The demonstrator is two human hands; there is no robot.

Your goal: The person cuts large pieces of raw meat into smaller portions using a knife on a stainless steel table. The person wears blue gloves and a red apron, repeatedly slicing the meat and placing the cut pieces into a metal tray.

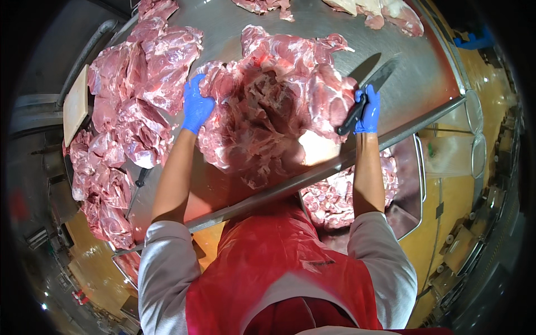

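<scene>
A large slab of raw meat [268, 106] lies spread on the steel table before me, pink with white fat and a darker hollow in its middle. At its left edge, my blue-gloved left hand [196, 106] grips the meat, thumb on the near side. My right hand [368, 111], also in a blue glove, is closed around the black handle of a knife [385, 72] at the slab's right side. The blade points away and to the right, over bare metal, with a dark shadow beside it. A pale patch of fat or skin [319, 148] shows at the slab's near right edge.
More raw meat [134, 84] is heaped along the table's left side, with a black-handled tool [142, 177] among it. Further pieces [385, 14] lie at the far edge. A metal tub of meat chunks [329, 198] stands below the table's raised front rim [273, 192]. A pale board [75, 106] is far left.
</scene>
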